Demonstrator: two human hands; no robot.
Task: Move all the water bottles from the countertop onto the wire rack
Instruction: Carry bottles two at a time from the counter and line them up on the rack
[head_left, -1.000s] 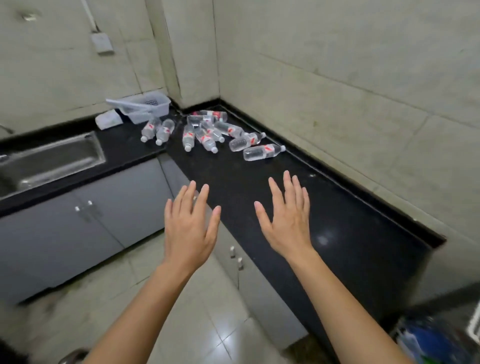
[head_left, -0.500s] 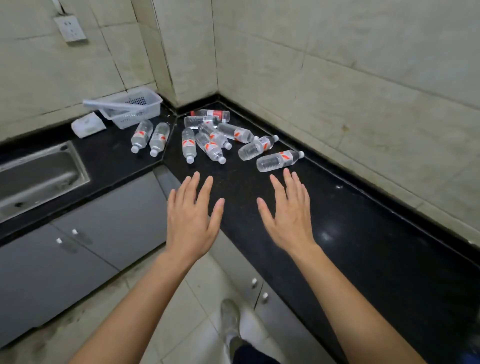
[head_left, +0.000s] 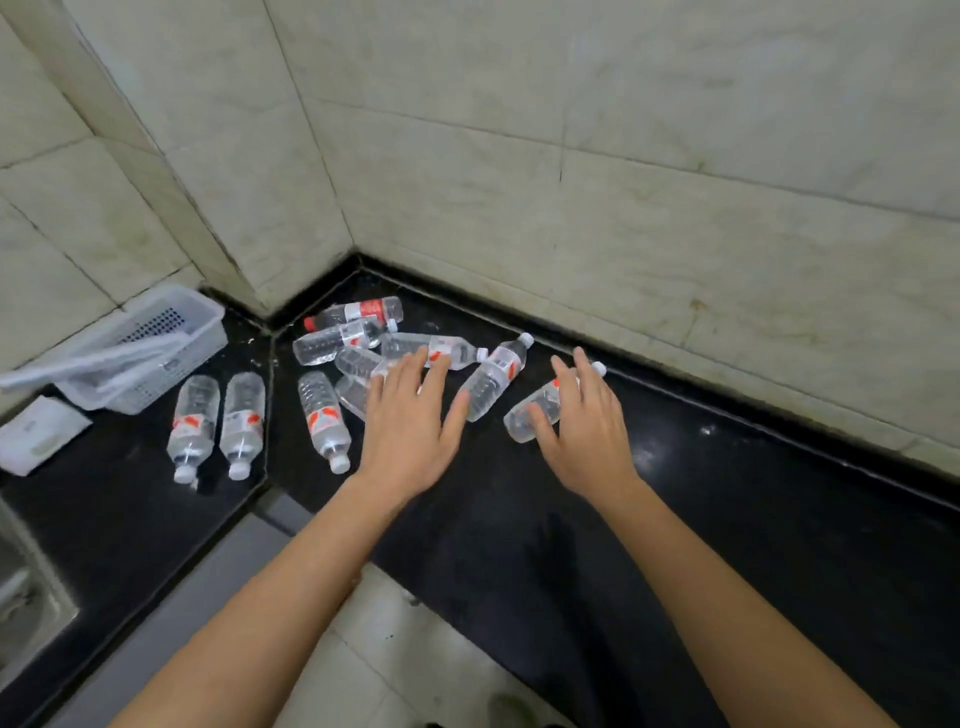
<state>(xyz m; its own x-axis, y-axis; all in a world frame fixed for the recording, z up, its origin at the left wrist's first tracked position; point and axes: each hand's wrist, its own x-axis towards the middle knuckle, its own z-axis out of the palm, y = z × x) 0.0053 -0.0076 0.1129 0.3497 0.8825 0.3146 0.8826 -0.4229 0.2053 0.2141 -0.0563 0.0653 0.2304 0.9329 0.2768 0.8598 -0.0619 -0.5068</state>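
Head view: water bottles lie on their sides in the far corner of the black countertop (head_left: 727, 519), clustered where the two tiled walls meet. The left hand (head_left: 408, 423) is spread flat, fingers apart, over the middle of the cluster, covering parts of two bottles; whether it touches them cannot be told, and it grips nothing. The right hand (head_left: 584, 421) is open too, its fingers draped over the rightmost bottle (head_left: 535, 410), not closed around it. Between the hands lies another bottle (head_left: 493, 376), cap pointing far. Left of the cluster, two bottles (head_left: 218, 423) lie side by side, caps near. Farther left sit a white perforated basket (head_left: 150, 348) and a white packet (head_left: 36, 431). A sink edge (head_left: 26, 597) shows at the near left.
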